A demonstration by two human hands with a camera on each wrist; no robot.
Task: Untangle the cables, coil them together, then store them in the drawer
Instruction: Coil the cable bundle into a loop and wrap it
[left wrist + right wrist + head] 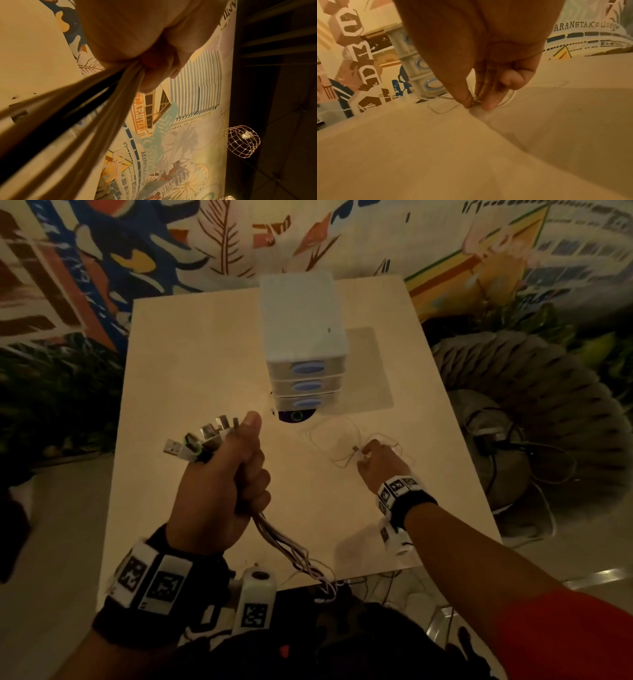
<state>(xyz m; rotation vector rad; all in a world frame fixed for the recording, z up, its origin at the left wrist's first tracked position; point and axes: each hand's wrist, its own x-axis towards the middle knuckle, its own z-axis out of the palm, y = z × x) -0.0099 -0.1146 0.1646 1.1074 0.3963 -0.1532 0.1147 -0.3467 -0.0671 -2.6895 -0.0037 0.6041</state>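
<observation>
A pale, square-cornered wooden table (212, 364) carries a white plastic three-drawer unit (301, 337) with blue oval handles, standing at its far middle on a faint grey rectangular mat (370, 364). A thin white cable (337, 436) lies in loose loops just in front of the drawers.

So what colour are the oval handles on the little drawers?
Blue: the oval handles on the white drawer unit, clearest in the head view.
</observation>
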